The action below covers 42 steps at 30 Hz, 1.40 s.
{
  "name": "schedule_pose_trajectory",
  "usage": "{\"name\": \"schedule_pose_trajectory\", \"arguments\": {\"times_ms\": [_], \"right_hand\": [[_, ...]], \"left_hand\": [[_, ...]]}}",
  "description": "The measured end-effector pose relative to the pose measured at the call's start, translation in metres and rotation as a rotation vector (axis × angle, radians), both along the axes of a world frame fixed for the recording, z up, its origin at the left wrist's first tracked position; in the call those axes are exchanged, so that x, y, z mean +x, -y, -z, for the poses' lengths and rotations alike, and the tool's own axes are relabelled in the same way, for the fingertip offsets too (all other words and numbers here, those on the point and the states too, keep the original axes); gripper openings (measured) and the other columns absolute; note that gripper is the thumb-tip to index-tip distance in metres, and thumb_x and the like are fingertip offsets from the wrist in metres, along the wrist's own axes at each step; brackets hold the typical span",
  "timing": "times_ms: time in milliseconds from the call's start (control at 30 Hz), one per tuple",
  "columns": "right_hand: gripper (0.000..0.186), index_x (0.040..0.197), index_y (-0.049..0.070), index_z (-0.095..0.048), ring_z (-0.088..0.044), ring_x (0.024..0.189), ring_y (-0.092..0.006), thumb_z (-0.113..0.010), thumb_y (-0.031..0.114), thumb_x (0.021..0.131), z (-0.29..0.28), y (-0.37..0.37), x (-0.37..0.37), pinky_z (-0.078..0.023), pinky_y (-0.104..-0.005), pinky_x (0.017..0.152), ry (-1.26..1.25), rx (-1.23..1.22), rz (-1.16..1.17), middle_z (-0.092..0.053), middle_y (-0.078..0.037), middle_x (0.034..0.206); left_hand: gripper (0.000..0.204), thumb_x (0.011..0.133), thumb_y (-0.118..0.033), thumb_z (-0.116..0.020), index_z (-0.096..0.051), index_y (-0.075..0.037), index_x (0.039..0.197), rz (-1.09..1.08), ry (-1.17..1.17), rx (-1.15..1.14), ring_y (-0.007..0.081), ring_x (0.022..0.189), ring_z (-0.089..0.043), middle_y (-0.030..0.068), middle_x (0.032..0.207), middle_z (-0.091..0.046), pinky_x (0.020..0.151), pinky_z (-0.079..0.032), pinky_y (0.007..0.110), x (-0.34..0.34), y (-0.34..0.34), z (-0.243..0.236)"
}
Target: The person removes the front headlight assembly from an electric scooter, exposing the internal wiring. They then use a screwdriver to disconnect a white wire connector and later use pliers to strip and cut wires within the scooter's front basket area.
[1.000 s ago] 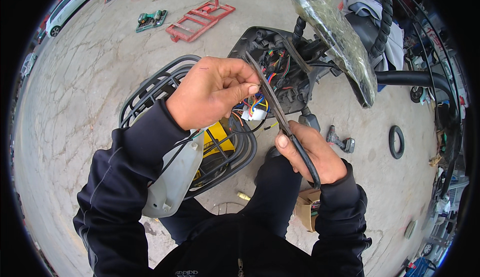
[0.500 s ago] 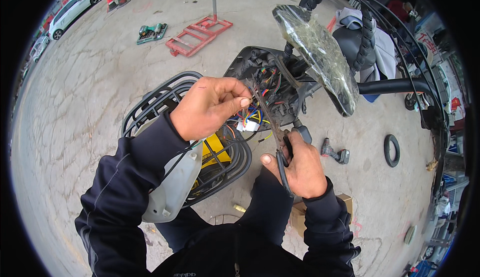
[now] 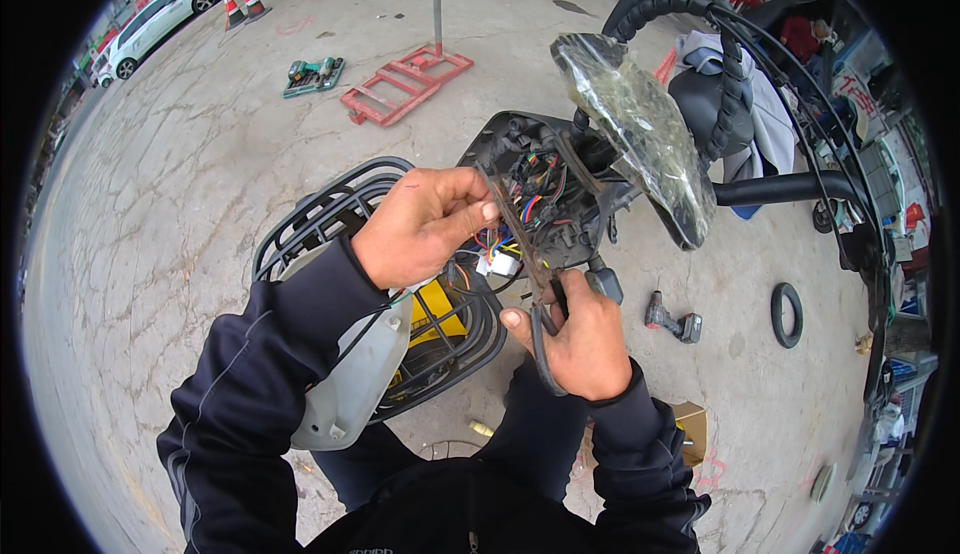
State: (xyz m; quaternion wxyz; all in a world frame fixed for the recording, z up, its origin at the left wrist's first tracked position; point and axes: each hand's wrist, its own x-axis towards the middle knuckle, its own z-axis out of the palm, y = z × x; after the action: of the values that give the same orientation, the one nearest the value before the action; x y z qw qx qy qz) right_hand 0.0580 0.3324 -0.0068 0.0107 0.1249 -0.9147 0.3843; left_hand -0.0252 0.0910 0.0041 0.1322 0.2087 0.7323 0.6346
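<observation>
My left hand (image 3: 425, 229) is closed, thumb and forefinger pinched on what looks like a thin wire, mostly hidden by the fingers. My right hand (image 3: 590, 339) grips the black looped handles of a pair of rusty scissors (image 3: 518, 229). Their long blades point up and left, the tips beside my left fingertips. Below the blades, coloured wires (image 3: 488, 241) and a white plug connector (image 3: 502, 265) hang from an opened dark vehicle housing (image 3: 575, 244). A black wire basket (image 3: 330, 194) is under my left forearm, with a pale plastic cover (image 3: 345, 394) against it.
A film-wrapped panel (image 3: 645, 139) and black handlebar (image 3: 780, 190) stand at the right. On the concrete lie a cordless drill (image 3: 672, 319), a black tyre (image 3: 786, 315), a red metal frame (image 3: 405, 84) and a green tool case (image 3: 313, 76). A cardboard box (image 3: 692, 424) sits beside my right sleeve.
My right hand has shifted slightly left with the scissors, and their blades now cross closer to my left fingertips. My left hand keeps its pinch. The whole view has tilted a little.
</observation>
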Motion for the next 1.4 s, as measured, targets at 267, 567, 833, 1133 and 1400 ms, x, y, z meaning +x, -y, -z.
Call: {"name": "schedule_pose_trajectory", "arguments": {"times_ms": [267,567,833,1133,1400], "right_hand": [[0.056,0.091,-0.003,-0.058,-0.05,0.058,-0.0151,-0.074,0.05,0.096,0.006,-0.004,-0.004,-0.042,-0.0341,0.054,0.236,-0.32,-0.085,-0.053,-0.005,0.065],[0.05,0.095,0.002,-0.054,-0.037,0.054,-0.003,-0.061,0.05,0.105,0.005,-0.005,-0.004,-0.031,-0.0237,0.047,0.458,-0.516,-0.182,-0.04,0.005,0.066],[0.057,0.097,0.001,-0.053,-0.04,0.056,-0.0073,-0.055,0.057,0.106,0.005,-0.02,0.003,-0.033,-0.024,0.05,0.548,-0.69,-0.157,-0.041,0.002,0.07],[0.081,0.105,-0.002,-0.057,-0.047,0.065,-0.025,-0.098,0.051,0.06,0.039,-0.1,0.071,-0.043,-0.0384,0.06,-0.209,0.272,0.236,-0.048,-0.01,0.076],[0.082,0.102,0.001,-0.055,-0.046,0.062,-0.0248,-0.099,0.054,0.058,0.034,-0.108,0.07,-0.042,-0.0378,0.057,-0.336,0.191,0.205,-0.047,-0.009,0.077]], "left_hand": [[0.019,0.107,-0.016,-0.064,-0.066,0.003,0.104,-0.014,0.041,0.079,0.0054,0.077,-0.056,0.0,0.088,-0.067,0.068,-0.047,0.025,0.002,-0.005,-0.013],[0.019,0.108,-0.021,-0.062,-0.065,-0.003,0.108,0.028,0.181,0.129,0.0021,0.056,-0.046,-0.0006,0.089,-0.066,0.048,-0.033,0.021,-0.002,-0.001,-0.013],[0.018,0.107,-0.019,-0.062,-0.065,-0.001,0.108,0.006,0.173,0.153,0.006,0.056,-0.054,0.0026,0.09,-0.068,0.05,-0.044,0.022,-0.003,0.003,-0.008],[0.016,0.106,-0.014,-0.063,-0.063,0.002,0.109,0.01,0.171,0.151,0.0092,0.063,-0.062,0.0075,0.099,-0.071,0.059,-0.052,0.024,-0.004,0.01,-0.002],[0.013,0.102,-0.001,-0.065,-0.055,-0.004,0.094,0.009,0.112,0.289,0.0109,0.071,-0.064,0.0135,0.107,-0.068,0.064,-0.058,0.025,-0.003,0.005,0.01]]}}
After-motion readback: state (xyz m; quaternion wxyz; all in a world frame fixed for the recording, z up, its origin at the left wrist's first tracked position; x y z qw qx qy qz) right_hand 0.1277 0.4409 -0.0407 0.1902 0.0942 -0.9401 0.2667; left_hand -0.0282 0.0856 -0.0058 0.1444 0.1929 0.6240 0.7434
